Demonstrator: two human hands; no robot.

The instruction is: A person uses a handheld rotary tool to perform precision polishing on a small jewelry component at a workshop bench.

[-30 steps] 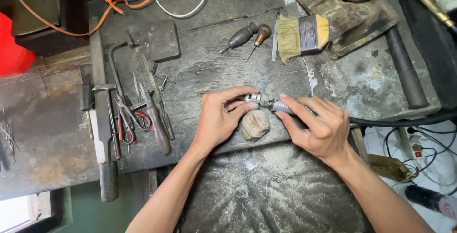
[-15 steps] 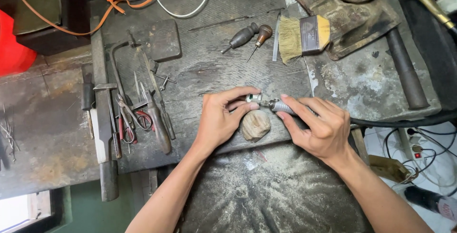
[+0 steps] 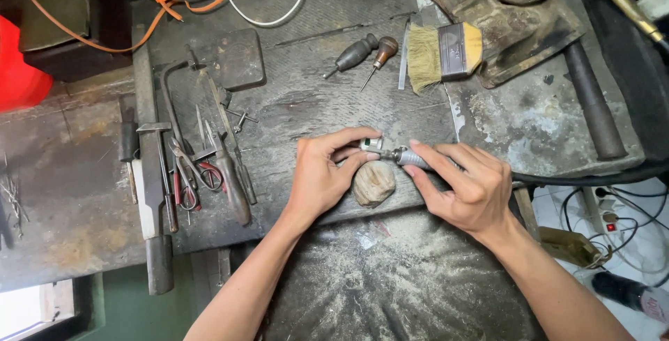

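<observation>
Between the two hands, above a rounded tan wooden peg (image 3: pixel 374 183) at the counter (image 3: pixel 90 208) edge, a slim metal rotary handpiece (image 3: pixel 411 158) lies left to right. Right hand (image 3: pixel 465 189) curls round its ribbed grey barrel; left hand (image 3: pixel 322 176) pinches a small shiny ring (image 3: pixel 372 144) at its tip. A black hose (image 3: pixel 592 178) trails right. Gritty filings dust the worn surface.
</observation>
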